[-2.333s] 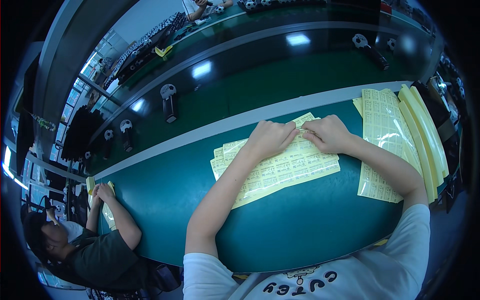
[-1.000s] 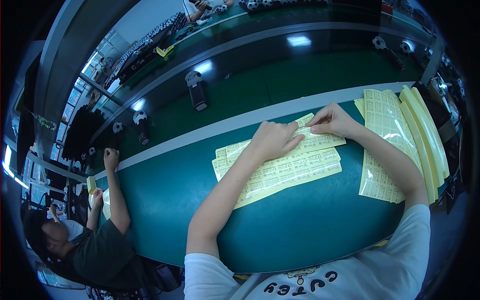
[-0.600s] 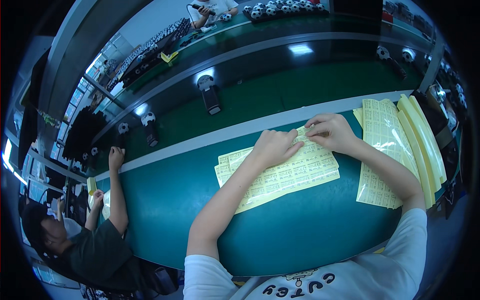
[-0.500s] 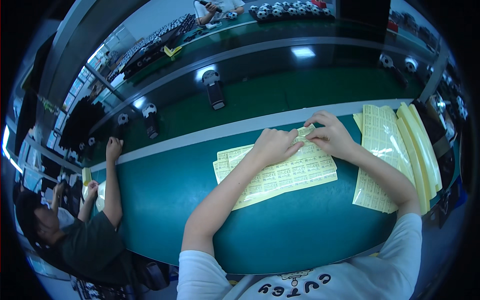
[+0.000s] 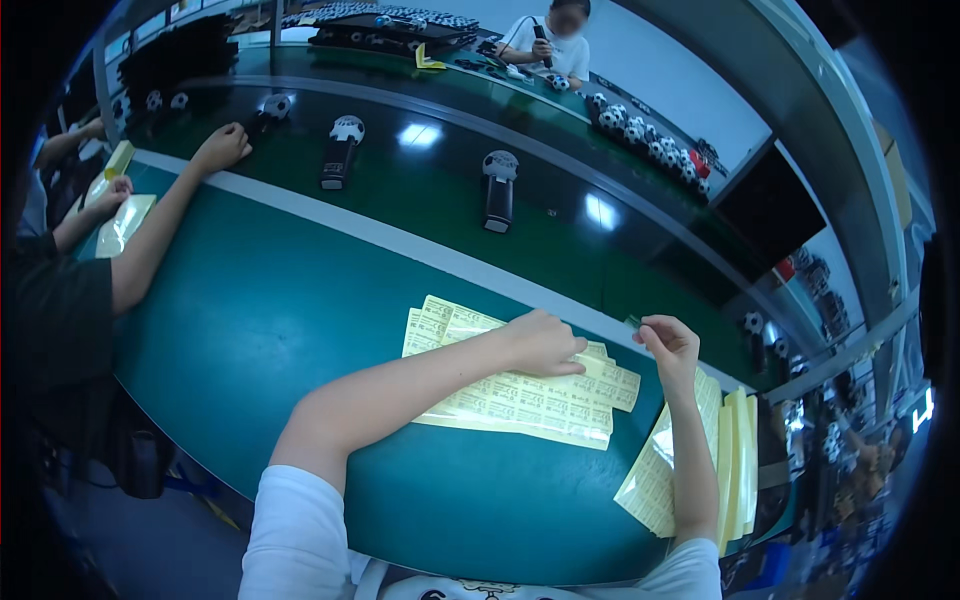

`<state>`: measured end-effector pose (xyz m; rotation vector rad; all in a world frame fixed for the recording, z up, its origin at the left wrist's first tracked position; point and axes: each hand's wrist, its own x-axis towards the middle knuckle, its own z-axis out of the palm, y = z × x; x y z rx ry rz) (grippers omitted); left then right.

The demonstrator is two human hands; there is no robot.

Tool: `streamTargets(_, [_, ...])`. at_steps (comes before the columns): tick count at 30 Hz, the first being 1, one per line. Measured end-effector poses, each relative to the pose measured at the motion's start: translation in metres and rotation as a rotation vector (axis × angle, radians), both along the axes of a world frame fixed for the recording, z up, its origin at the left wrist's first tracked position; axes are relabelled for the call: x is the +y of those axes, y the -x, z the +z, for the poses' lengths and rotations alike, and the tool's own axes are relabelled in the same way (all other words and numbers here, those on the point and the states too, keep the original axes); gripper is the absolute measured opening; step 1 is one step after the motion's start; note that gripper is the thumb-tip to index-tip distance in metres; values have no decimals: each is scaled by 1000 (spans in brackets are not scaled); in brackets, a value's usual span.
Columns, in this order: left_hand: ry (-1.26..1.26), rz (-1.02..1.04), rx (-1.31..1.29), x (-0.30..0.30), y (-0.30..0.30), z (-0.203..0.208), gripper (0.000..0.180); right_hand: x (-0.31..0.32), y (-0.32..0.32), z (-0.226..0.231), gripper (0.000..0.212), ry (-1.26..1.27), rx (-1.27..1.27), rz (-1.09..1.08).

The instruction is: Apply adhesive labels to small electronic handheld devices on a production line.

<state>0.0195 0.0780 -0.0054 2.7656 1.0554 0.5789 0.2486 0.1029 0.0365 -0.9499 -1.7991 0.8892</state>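
Observation:
Yellow sheets of printed labels lie overlapping on the green tabletop in front of me. My left hand rests on top of them, its thumb and forefinger apart and pointing right. Up and to the right, my right hand is raised off the sheets. Its thumb and forefinger pinch a small, see-through label by the edge.
More yellow label sheets are piled at the right. Beyond the pale table edge, a dark green conveyor belt carries black devices with football-shaped tops. A co-worker's arm reaches in from the left; another person sits across.
My right hand has moved away from the sheets with a small label in its fingers. My left hand stays on the sheets. The view has turned right, and the belt's devices have shifted.

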Motion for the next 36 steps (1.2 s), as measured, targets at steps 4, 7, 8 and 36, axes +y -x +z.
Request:
streamTargets(4, [1, -20, -4, 0, 1, 2, 38, -2, 20, 17, 10, 82, -129, 4])
streamTargets(7, [-24, -28, -50, 0, 0, 3, 38, 4, 32, 17, 7, 106, -112, 52])
streamTargets(8, [-19, -28, -51, 1, -2, 2, 38, 7, 35, 16, 6, 78, -108, 43])
streamTargets(36, [11, -35, -23, 2, 1, 5, 37, 149, 131, -7, 6, 289, -183, 29])
